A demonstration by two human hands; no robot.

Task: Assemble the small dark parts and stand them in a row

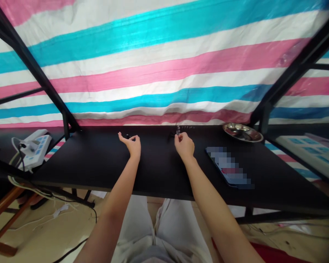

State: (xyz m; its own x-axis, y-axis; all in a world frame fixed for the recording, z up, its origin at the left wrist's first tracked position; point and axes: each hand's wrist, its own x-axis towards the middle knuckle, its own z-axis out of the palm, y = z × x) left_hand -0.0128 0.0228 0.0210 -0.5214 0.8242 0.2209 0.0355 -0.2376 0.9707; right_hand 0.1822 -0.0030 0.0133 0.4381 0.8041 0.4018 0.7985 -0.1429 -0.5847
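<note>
Beads (pixel 178 129) at the Fingertips, Left of the Phone (pixel 224 166)

Pale trousers (pixel 178 223) show nearest, left of the phone and closer than it. A black desk (pixel 161 168) carries the phone. Beyond the phone and to its left, the right hand (pixel 185 146) closes thumb and forefinger on the clear beads. Farther left of the phone, the left hand (pixel 133 144) curls half open about a small dark piece (pixel 128 136); whether it is held cannot be told. Past the phone rests a shiny dish (pixel 242 132); farther beyond hangs a striped sheet (pixel 159 62).
</note>
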